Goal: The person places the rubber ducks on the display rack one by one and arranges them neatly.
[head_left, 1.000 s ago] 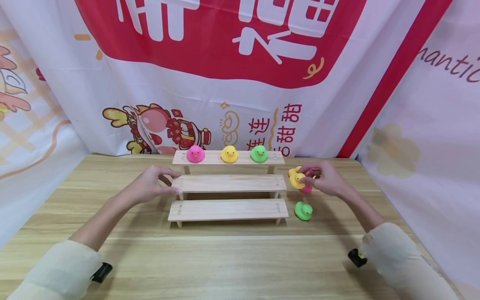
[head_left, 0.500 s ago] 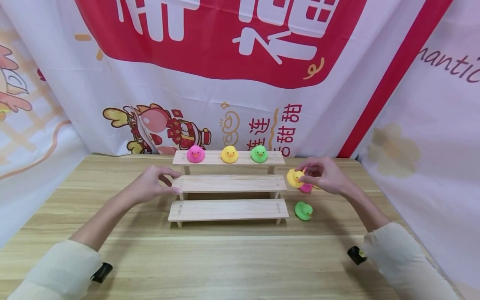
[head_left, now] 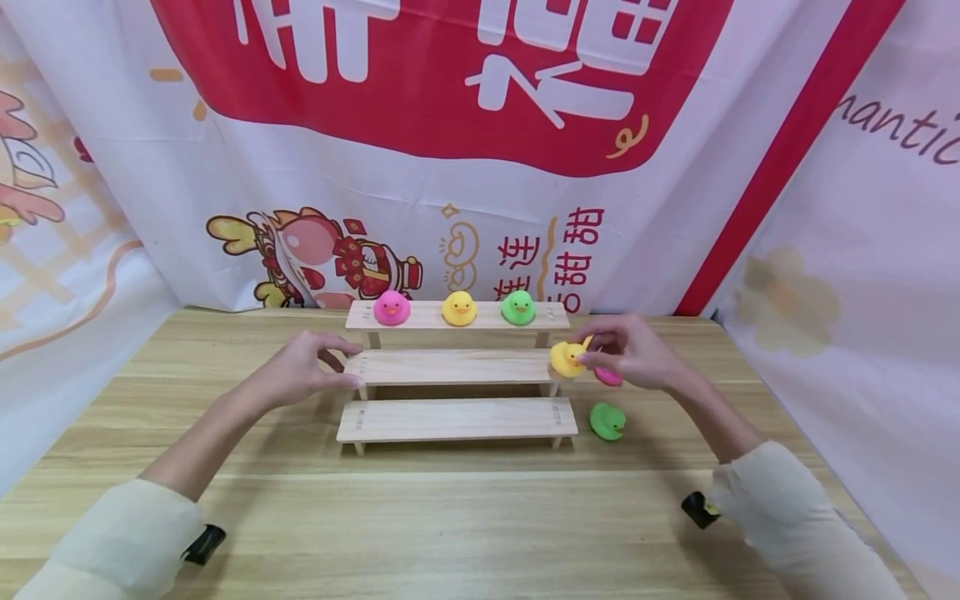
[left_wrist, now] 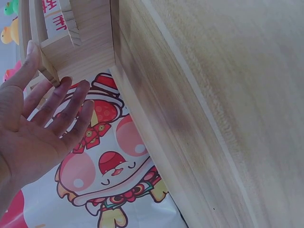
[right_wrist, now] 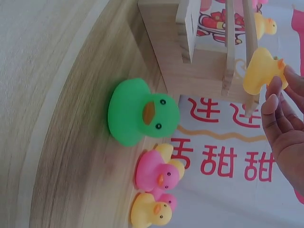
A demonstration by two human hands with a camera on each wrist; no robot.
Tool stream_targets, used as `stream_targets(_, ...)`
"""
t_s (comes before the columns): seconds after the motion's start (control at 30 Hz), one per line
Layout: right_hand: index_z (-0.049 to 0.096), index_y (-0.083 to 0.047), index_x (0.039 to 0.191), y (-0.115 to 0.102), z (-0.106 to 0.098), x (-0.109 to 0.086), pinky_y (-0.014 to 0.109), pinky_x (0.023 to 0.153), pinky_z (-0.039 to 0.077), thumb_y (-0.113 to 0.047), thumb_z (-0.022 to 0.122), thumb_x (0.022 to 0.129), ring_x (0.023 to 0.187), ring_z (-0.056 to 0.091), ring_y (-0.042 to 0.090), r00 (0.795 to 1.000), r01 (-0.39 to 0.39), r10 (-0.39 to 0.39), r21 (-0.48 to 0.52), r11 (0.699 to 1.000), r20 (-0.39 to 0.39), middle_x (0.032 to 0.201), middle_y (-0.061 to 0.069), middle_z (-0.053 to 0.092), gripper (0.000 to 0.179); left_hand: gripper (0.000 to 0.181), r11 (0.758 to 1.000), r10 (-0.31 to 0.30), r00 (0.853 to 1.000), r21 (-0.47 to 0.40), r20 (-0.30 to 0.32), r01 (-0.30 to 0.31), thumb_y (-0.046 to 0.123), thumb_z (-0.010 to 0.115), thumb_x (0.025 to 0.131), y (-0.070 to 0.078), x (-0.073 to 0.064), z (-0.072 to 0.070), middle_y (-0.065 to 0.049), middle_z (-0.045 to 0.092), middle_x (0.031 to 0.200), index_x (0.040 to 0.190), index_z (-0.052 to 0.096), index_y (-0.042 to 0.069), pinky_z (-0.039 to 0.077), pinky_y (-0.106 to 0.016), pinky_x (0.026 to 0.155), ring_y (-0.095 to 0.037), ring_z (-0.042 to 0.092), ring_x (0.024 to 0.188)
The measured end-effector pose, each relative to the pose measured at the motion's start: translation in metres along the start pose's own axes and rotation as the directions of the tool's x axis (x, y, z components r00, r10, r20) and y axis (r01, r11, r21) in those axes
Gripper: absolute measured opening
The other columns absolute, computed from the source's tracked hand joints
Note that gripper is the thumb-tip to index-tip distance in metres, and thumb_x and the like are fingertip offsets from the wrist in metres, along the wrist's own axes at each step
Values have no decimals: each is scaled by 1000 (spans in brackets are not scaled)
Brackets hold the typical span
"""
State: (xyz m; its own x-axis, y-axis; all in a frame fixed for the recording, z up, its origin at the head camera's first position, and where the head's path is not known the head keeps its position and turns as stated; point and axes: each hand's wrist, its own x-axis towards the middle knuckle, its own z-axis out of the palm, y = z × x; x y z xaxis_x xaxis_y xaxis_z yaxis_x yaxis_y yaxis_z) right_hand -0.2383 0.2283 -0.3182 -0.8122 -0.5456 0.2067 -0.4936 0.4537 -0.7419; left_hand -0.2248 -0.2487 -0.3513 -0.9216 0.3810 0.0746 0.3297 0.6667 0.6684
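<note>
Toy duck (head_left: 566, 359) in yellow is being pinched by the right hand (head_left: 632, 353); the left hand (head_left: 302, 372) is gripping the wooden stand (head_left: 457, 367) between them, while a green duck (head_left: 607, 422) is sitting on the bench (head_left: 450, 533) near the right.

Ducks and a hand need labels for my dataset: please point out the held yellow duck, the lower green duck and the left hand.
Held yellow duck (head_left: 565, 362): head view, its body.
Lower green duck (right_wrist: 134, 112): right wrist view, its body.
Left hand (head_left: 305, 368): head view, back of the hand.
</note>
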Motion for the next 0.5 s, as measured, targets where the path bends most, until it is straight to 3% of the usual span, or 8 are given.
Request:
stream_targets(0.23, 74, 4, 112, -4, 7, 5, 24, 60, 54, 0, 77, 91, 69, 65, 16, 1000, 21, -20, -18, 1000, 11, 90, 11, 73, 21, 52, 1000, 4, 1000, -2, -5, -4, 15, 87, 85, 0, 1, 0, -27, 70, 124, 126, 68, -10, 59, -31, 77, -30, 71, 95)
stream_targets(0.5, 76, 1, 110, -11, 15, 13, 24, 65, 54, -3, 79, 91, 73, 66, 31, 997, 71, -70, -26, 997, 18, 93, 10, 72, 19, 52, 1000, 3, 1000, 0, -6, -3, 16, 87, 85, 1, 0, 0, -27, 69, 125, 127, 68, -10, 59, -32, 77, -30, 71, 95)
